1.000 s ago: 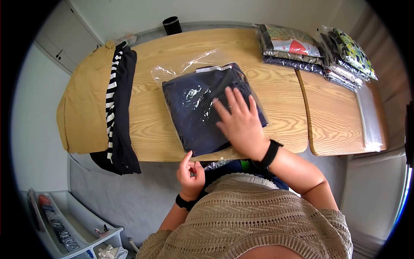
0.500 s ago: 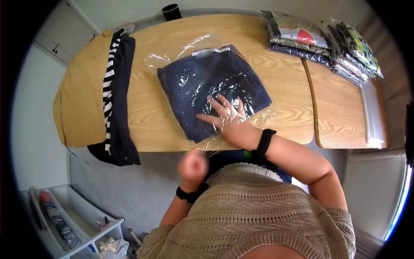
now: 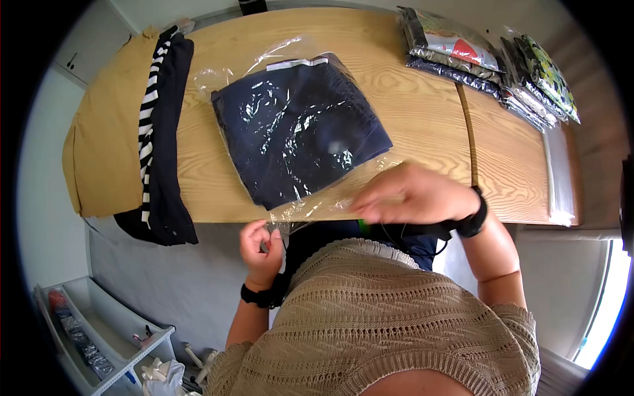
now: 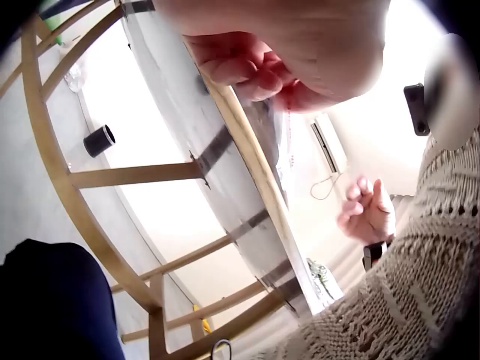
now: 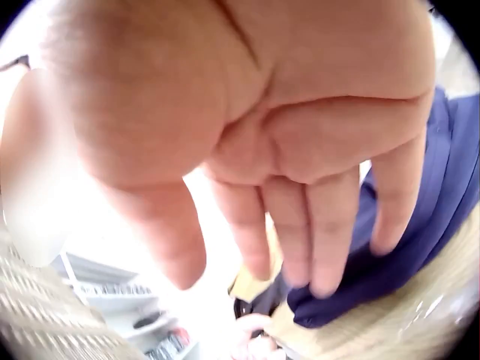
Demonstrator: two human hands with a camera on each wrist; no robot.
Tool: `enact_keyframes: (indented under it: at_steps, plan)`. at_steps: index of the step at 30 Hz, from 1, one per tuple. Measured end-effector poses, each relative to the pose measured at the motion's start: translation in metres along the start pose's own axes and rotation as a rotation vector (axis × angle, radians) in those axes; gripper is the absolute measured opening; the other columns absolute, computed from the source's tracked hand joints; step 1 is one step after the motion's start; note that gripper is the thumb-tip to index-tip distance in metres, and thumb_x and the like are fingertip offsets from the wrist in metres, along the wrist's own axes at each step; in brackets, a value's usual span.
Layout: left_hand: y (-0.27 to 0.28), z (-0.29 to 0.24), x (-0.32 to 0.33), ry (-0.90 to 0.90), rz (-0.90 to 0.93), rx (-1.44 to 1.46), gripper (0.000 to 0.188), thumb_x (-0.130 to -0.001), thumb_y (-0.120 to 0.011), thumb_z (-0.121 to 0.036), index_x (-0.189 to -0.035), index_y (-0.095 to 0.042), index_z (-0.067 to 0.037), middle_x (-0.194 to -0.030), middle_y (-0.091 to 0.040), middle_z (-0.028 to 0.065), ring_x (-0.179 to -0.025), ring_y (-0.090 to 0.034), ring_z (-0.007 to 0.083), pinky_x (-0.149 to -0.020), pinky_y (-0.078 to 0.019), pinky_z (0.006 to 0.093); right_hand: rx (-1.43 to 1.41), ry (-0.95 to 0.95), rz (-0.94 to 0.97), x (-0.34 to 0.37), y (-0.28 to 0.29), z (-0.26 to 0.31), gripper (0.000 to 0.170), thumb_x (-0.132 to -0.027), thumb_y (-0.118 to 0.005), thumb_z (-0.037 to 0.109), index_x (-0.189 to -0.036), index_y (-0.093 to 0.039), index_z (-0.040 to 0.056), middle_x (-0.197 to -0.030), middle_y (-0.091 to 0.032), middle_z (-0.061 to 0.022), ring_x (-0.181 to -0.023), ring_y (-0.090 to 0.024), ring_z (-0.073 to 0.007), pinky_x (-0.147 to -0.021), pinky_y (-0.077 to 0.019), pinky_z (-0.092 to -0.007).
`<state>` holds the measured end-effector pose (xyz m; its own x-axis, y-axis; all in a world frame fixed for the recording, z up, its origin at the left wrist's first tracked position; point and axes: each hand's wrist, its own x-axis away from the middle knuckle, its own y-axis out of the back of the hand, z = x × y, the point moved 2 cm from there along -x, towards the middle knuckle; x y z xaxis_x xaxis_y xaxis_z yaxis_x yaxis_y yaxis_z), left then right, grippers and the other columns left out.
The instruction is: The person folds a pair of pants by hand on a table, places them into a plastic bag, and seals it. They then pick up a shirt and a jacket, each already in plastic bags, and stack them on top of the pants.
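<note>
A dark navy folded garment [image 3: 297, 125] lies in a clear plastic bag [image 3: 281, 50] on the wooden table, a white strip along its far edge. At the table's near edge my left hand [image 3: 261, 252] pinches the bag's clear flap with curled fingers; the left wrist view shows those fingers [image 4: 259, 79] by the tabletop's edge. My right hand [image 3: 416, 195] hovers over the near edge, right of the flap, holding nothing. Its straight fingers [image 5: 296, 232] show in the right wrist view, with the navy garment [image 5: 420, 247] behind them.
Tan, striped and black clothes [image 3: 115, 132] hang over the table's left end. Bagged clothes [image 3: 456, 53] are stacked at the far right, beside flat clear bags [image 3: 560, 175]. A grey bin [image 3: 112, 323] with compartments stands at the lower left.
My right hand has lifted off the bagged garment and moved right and toward the body. The garment and left hand appear farther left in view, as the head view has also shifted.
</note>
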<state>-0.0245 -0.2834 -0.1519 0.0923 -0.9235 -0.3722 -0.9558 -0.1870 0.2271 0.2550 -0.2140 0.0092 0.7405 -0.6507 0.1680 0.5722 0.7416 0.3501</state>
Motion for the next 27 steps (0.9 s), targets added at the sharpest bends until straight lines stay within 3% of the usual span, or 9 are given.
enact_keyframes:
  at_steps: [1,3,6,8,11,15,18,23,27]
  plan:
    - [0.009,0.000,-0.001,0.009,0.028,0.042,0.040,-0.077,-0.065,0.003,-0.112,-0.045,0.000,-0.065,-0.045,-0.0018,-0.059,-0.041,0.0064,-0.060,-0.0357,0.0198,-0.215,-0.147,-0.085,0.012,0.015,-0.007,0.025,-0.089,-0.061,0.020,-0.103,-0.063,-0.0001,-0.099,-0.066,-0.0120,-0.092,-0.064,-0.0188,-0.080,-0.0500,-0.0296]
    - [0.022,-0.003,-0.009,0.020,0.085,0.182,0.037,-0.079,-0.065,-0.003,-0.109,-0.044,-0.001,-0.068,-0.046,-0.0016,-0.063,-0.041,0.0064,-0.060,-0.0349,0.0194,-0.166,-0.156,-0.538,0.021,0.039,-0.035,0.021,-0.091,-0.059,0.019,-0.099,-0.061,-0.0003,-0.089,-0.064,-0.0048,-0.077,-0.060,-0.0094,-0.069,-0.0477,-0.0226]
    - [0.034,-0.005,-0.031,0.195,0.041,0.138,0.019,-0.087,-0.060,-0.013,-0.099,-0.050,-0.002,-0.066,-0.045,-0.0016,-0.058,-0.040,0.0061,-0.056,-0.0345,0.0191,-0.166,-0.407,-0.775,0.015,0.042,-0.074,0.032,-0.095,-0.052,0.032,-0.102,-0.058,0.0011,-0.083,-0.057,-0.0034,-0.071,-0.054,-0.0097,-0.068,-0.0465,-0.0228]
    - [0.032,-0.021,-0.050,0.540,0.165,0.197,0.023,-0.094,-0.052,-0.023,-0.087,-0.055,-0.002,-0.063,-0.045,-0.0017,-0.051,-0.040,0.0053,-0.048,-0.0332,0.0200,-0.312,-0.512,-0.638,0.010,0.043,-0.094,0.039,-0.095,-0.049,0.040,-0.100,-0.058,0.0017,-0.087,-0.058,-0.0060,-0.073,-0.054,-0.0105,-0.066,-0.0475,-0.0242]
    - [0.028,-0.026,-0.062,0.611,0.245,0.137,0.037,-0.096,-0.048,-0.032,-0.078,-0.057,-0.002,-0.059,-0.046,-0.0015,-0.044,-0.040,0.0050,-0.043,-0.0325,0.0213,-0.405,-0.555,-0.574,0.005,0.046,-0.098,0.041,-0.094,-0.050,0.041,-0.094,-0.058,0.0013,-0.084,-0.060,-0.0069,-0.067,-0.056,-0.0117,-0.060,-0.0477,-0.0245]
    - [0.024,-0.028,-0.070,0.604,0.380,-0.054,0.039,-0.096,-0.049,-0.032,-0.073,-0.057,-0.002,-0.056,-0.048,-0.0014,-0.044,-0.041,0.0048,-0.043,-0.0333,0.0216,-0.494,-0.616,-0.364,0.003,0.048,-0.110,0.040,-0.092,-0.054,0.041,-0.088,-0.060,0.0016,-0.075,-0.063,-0.0050,-0.055,-0.059,-0.0124,-0.049,-0.0457,-0.0216]
    - [0.024,-0.034,-0.070,0.591,0.442,-0.151,0.039,-0.095,-0.051,-0.032,-0.070,-0.057,-0.002,-0.054,-0.049,-0.0011,-0.044,-0.042,0.0048,-0.043,-0.0336,0.0214,-0.537,-0.594,-0.327,0.004,0.048,-0.115,0.032,-0.091,-0.058,0.036,-0.085,-0.060,0.0051,-0.069,-0.061,-0.0012,-0.053,-0.059,-0.0104,-0.043,-0.0393,-0.0187]
    - [0.026,-0.045,-0.079,0.576,0.439,-0.050,0.037,-0.095,-0.050,-0.028,-0.069,-0.057,-0.003,-0.054,-0.049,-0.0010,-0.045,-0.041,0.0047,-0.044,-0.0322,0.0215,-0.735,-0.479,-0.250,0.004,0.049,-0.122,0.024,-0.090,-0.061,0.030,-0.083,-0.060,0.0081,-0.067,-0.059,0.0019,-0.054,-0.055,-0.0073,-0.042,-0.0341,-0.0183]
    - [0.037,-0.074,-0.114,0.593,0.407,0.237,0.036,-0.095,-0.049,-0.027,-0.066,-0.053,-0.006,-0.054,-0.044,-0.0021,-0.046,-0.037,0.0049,-0.045,-0.0278,0.0196,-1.028,-0.328,-0.410,-0.004,0.057,-0.087,0.016,-0.090,-0.059,0.022,-0.083,-0.061,0.0078,-0.065,-0.058,0.0039,-0.053,-0.047,-0.0061,-0.045,-0.0322,-0.0180]
